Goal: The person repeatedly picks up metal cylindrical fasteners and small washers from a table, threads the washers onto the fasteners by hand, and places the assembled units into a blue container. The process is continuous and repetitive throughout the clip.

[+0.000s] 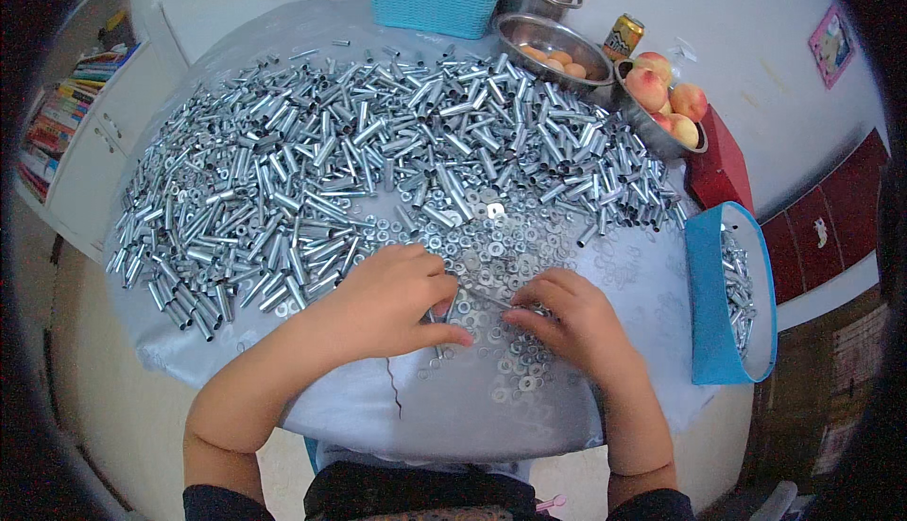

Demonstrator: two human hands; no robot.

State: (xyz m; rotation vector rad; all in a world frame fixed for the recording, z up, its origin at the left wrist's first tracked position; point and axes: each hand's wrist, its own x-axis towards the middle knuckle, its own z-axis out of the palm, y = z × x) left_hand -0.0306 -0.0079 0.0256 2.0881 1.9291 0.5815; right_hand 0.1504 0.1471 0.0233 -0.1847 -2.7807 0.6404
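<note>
My left hand (402, 299) is over the near middle of the table, its fingers curled down and the thumb held out to the right. A bit of shiny metal shows beneath those fingers; its kind is hidden. Just to the right, my right hand (574, 321) has thumb and fingers closed around a slim silver metal rod (495, 301) that points toward the left hand. Loose flat washers (527, 383) and nuts lie between and around both hands. Beyond them spreads a large heap of silver metal tubes (321, 162).
A blue open bin (704, 304) with metal pieces stands at the right edge. Along the back are a light-blue basket (435, 1), a steel bowl (510, 30) of eggs, a can (624, 36), a bowl of peaches (652, 86) and a red box (720, 167). A dark crack (393, 389) marks the tablecloth.
</note>
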